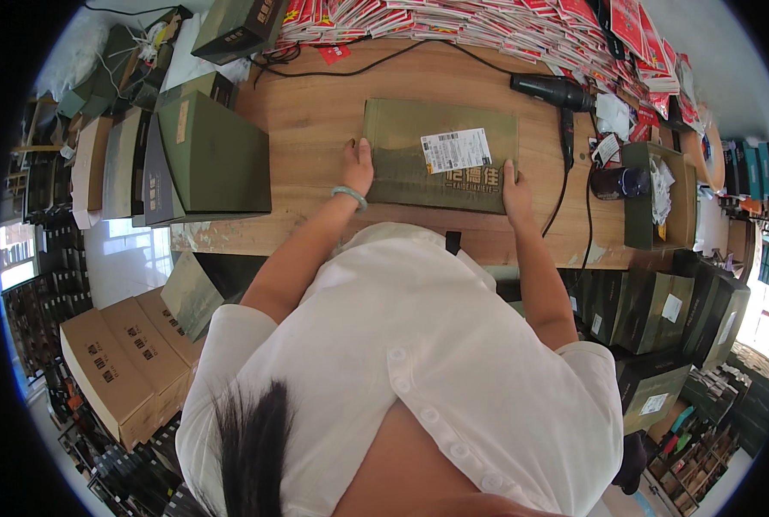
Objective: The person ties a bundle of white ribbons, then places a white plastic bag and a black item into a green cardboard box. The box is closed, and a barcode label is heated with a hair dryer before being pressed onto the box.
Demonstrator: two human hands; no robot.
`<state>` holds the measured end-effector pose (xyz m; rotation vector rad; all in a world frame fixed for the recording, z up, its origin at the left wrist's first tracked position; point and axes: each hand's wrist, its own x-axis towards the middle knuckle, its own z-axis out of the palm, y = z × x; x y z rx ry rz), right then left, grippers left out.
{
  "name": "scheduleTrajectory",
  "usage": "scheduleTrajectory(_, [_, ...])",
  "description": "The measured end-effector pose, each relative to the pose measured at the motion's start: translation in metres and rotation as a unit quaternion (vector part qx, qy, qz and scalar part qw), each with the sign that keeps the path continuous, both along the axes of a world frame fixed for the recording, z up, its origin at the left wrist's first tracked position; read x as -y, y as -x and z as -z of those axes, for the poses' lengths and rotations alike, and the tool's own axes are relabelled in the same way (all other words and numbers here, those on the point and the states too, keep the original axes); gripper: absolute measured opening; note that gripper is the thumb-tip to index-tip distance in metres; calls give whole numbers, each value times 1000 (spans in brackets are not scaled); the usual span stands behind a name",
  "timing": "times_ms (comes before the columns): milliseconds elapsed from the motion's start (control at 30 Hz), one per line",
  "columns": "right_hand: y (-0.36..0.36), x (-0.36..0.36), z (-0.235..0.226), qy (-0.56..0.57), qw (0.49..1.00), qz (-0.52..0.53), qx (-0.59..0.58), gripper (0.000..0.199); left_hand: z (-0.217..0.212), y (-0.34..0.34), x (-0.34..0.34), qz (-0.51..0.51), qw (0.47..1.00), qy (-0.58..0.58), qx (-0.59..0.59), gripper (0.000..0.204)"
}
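A flat olive-green shoe box (pixel 402 159) lies on the wooden table in front of me, its long side toward me. On its top a white shipping label (pixel 456 151) is stuck at a slight tilt, partly over the printed lettering. My left hand (pixel 357 168) grips the box's left edge, thumb along the side; a pale bangle is round that wrist. My right hand (pixel 516 191) holds the right edge near the front corner. The undersides of the fingers are hidden.
Green boxes (pixel 221 155) stand at the table's left. A hair dryer (pixel 552 90) with a black cord lies back right, near a dark jar (pixel 619 183) and an open box (pixel 647 220). Red-and-white packets (pixel 453 21) heap along the back. Brown cartons (pixel 117 366) stand lower left.
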<state>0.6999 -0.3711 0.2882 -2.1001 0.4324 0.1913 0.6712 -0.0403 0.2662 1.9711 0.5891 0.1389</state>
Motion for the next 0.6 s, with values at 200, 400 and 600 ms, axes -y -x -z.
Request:
scheduleTrajectory(200, [-1,6,13,-21,1000,10,14,69,-23,-9,9,27,997,-12,-72,64])
scheduleTrajectory(400, [0,1,7,-21,1000,18,7,67,-19,-5,7,26,998,-7,-49,62])
scheduleTrajectory(600, [-1,5,16,-30,999,16,16,67,-32,-4,12,17,998,-2,-59,60])
